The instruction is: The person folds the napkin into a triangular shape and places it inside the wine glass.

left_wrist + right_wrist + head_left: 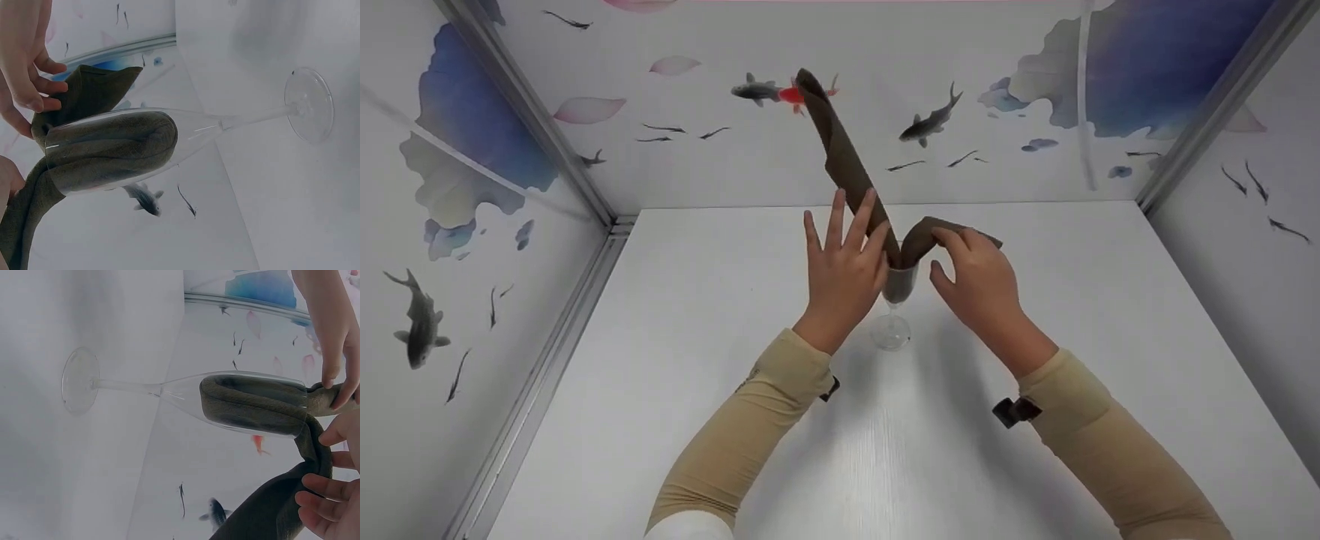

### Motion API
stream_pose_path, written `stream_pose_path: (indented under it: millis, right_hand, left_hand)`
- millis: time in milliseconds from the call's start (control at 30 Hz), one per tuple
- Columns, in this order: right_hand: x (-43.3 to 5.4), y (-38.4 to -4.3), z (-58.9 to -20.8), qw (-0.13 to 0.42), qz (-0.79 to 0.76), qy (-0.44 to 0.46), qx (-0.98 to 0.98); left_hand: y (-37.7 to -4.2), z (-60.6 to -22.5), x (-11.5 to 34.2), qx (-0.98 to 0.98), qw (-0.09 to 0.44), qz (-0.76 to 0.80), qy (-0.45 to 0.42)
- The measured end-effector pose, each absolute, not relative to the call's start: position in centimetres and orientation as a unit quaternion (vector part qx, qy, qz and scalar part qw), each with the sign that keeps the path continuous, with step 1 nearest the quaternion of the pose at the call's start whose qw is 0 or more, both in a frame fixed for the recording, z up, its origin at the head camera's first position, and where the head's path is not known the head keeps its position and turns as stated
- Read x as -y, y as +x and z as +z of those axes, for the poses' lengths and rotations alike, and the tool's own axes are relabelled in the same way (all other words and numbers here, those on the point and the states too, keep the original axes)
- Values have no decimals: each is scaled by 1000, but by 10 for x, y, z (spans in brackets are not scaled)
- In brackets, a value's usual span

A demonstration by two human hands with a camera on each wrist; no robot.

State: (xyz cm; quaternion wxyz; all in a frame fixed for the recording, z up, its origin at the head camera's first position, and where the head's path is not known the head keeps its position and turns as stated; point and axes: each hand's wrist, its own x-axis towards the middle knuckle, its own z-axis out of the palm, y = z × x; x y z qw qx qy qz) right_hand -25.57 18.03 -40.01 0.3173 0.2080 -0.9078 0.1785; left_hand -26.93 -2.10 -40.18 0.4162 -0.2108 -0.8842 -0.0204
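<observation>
A champagne flute [891,331] stands upright on the white table, with a dark brown-grey cloth napkin [851,169] tucked into its bowl. Inside the glass, the folded cloth [118,143] ends in a rounded bend above the stem. One long rolled end rises up and leftward out of the rim; a shorter end bends over to the right. My left hand [844,274], fingers spread and mostly straight, rests against the long end. My right hand [986,277] touches the short end with loosely bent fingers [320,486], its thumb apart from the forefinger in the head view.
White panels painted with fish and petals enclose the table [675,300] at the back and sides. Metal frame posts [540,120] stand at the back corners. A small black wrist camera [1016,411] sits on the right sleeve.
</observation>
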Motion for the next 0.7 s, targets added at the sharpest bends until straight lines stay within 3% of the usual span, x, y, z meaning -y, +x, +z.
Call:
stream_pose_path:
  millis: [400,700]
  right_hand:
    - [-185,-255,-406,313,176,209,910]
    - [-188,-255,-414,323,189,216,902]
  left_hand:
    - [-266,-415,39,890,407,-39,-199]
    - [-259,-426,45,904,364,-104,-202]
